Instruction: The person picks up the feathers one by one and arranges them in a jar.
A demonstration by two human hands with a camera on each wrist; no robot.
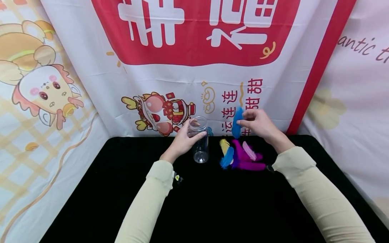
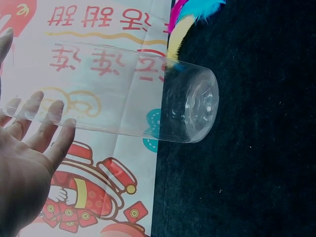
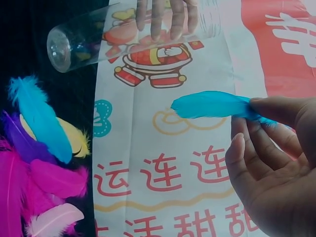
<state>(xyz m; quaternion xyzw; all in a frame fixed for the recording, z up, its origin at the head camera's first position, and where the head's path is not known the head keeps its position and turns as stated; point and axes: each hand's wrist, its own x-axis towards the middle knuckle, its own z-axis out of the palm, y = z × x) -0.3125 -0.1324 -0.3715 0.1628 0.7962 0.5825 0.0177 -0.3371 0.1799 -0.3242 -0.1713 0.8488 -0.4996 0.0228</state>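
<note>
My left hand (image 1: 182, 139) grips a clear, open-mouthed plastic jar (image 1: 200, 148) near its top, fingers and thumb around the wall. The jar (image 2: 200, 111) is see-through, and no feather shows inside it. To the right, my right hand (image 1: 261, 125) pinches a bright blue feather (image 1: 236, 124) between thumb and fingertips, above the table and apart from the jar. Its tip points away from the hand (image 3: 276, 163) in the right wrist view. Below lie several loose feathers: magenta (image 1: 244, 162), pale pink (image 1: 249, 151), yellow (image 1: 224, 145), purple (image 3: 24, 140) and another blue one (image 3: 42, 116).
A black cloth (image 1: 210, 208) covers the table. Behind its far edge hangs a white and red printed sheet (image 1: 170, 76), close beyond both hands. Printed cloths also stand at the left (image 1: 36, 137) and right (image 1: 362, 116).
</note>
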